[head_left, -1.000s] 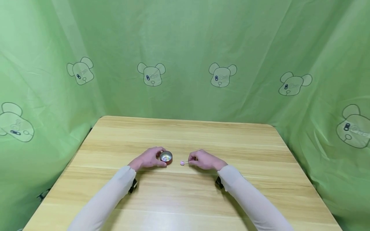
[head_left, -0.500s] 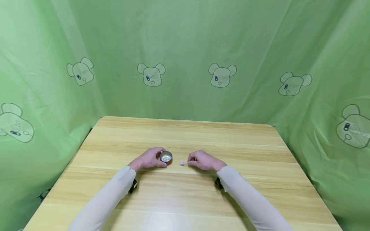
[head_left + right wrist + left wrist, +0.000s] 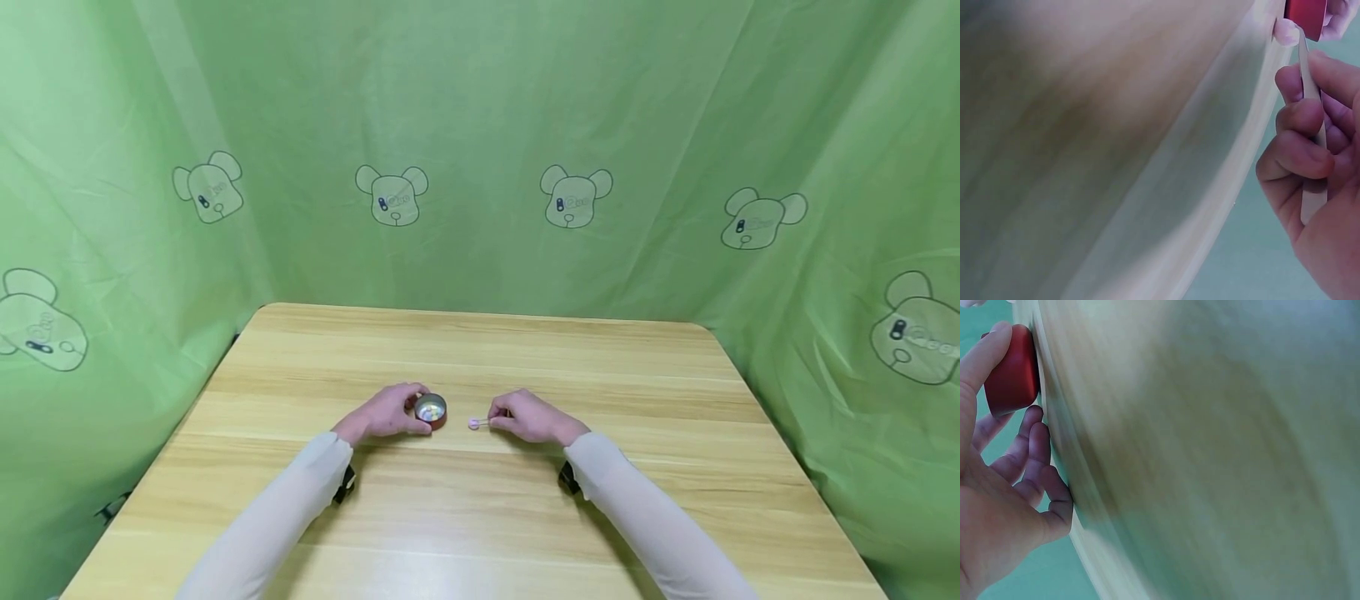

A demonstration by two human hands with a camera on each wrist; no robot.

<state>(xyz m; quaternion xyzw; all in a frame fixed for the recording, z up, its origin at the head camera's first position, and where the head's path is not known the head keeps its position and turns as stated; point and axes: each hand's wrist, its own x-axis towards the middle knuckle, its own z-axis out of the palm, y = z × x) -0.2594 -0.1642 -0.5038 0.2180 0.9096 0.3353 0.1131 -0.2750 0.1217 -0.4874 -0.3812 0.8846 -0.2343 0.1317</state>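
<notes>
My left hand holds a small round red tin by its side, thumb in front and fingers behind. Small pale coloured pieces lie inside it. In the left wrist view the tin's red wall stands on the table under the thumb. My right hand grips metal tweezers with curled fingers. Their thin bent tip points left and meets a small pink ball, which sits at the table surface right of the tin. The right wrist view shows the pink ball at the tip; whether it is pinched, I cannot tell.
The wooden table reaches out around both hands. A green curtain printed with bear heads hangs behind it and along both sides. Dark wrist straps show below the pale sleeves.
Hardly anything differs. The hands, tin, tweezers and pink ball keep nearly the same places, with only tiny shifts in view.
</notes>
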